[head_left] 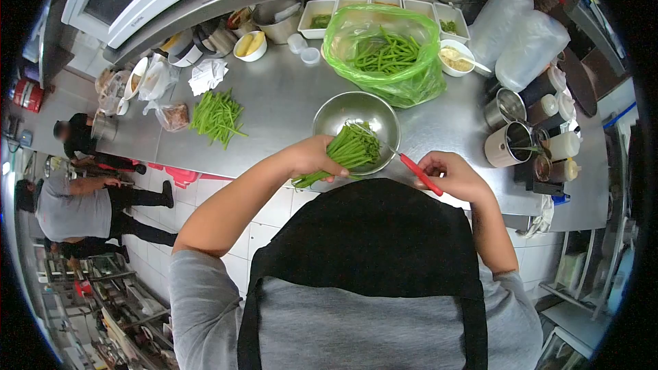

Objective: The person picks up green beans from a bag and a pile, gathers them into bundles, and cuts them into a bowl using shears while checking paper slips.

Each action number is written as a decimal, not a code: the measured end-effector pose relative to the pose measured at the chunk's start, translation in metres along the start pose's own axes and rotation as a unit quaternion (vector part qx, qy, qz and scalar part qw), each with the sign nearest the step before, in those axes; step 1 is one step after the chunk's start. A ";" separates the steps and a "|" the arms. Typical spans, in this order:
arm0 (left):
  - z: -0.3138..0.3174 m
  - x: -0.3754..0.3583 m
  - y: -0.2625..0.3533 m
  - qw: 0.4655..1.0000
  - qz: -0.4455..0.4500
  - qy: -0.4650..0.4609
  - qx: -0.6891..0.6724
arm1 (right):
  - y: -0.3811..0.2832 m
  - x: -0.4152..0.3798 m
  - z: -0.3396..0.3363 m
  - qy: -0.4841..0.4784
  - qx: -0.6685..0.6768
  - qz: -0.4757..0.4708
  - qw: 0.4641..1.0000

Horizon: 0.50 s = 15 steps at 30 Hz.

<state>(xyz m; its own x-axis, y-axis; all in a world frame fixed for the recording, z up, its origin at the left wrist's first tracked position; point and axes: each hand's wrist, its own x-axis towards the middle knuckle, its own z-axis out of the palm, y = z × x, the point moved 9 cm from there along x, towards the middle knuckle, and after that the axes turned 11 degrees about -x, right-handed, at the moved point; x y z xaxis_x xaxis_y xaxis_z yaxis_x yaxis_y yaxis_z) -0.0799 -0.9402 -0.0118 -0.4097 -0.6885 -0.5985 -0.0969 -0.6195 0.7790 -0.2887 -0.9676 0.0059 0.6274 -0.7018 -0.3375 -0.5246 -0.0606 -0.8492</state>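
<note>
My left hand (317,157) is closed round a bunch of green beans (355,149), held over the near side of a metal mixing bowl (329,111). My right hand (449,173) grips red-handled scissors (419,174); their blades reach over the bowl to the far ends of the bunch. The bowl's bottom is partly hidden by the beans. Behind the bowl stands an open green plastic bag (418,85) with more green beans (387,53) inside. Left of my left arm, a loose pile of green beans (218,118) lies on the steel counter (274,106).
White containers (319,10) line the back. A bowl of yellow pieces (250,46) and bagged food (171,116) are left; a white bowl with spoon (456,58), metal pots (507,145) and bottles (565,145) are right. Other people (75,205) stand far left.
</note>
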 end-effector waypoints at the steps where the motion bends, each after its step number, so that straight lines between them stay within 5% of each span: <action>1: 0.000 -0.005 0.007 1.000 0.013 -0.001 0.018 | -0.005 -0.004 -0.006 0.023 -0.017 -0.030 0.999; 15: -0.009 -0.010 0.004 0.997 0.060 0.028 0.041 | 0.007 0.006 0.028 -0.033 0.031 -0.012 0.999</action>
<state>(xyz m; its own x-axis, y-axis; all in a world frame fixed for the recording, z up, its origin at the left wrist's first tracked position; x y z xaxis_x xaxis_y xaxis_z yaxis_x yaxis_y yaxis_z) -0.0681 -0.9391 -0.0046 -0.3724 -0.7772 -0.5072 -0.1245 -0.4997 0.8572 -0.2724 -0.9528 -0.0130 0.6775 -0.6518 -0.3410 -0.4729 -0.0310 -0.8805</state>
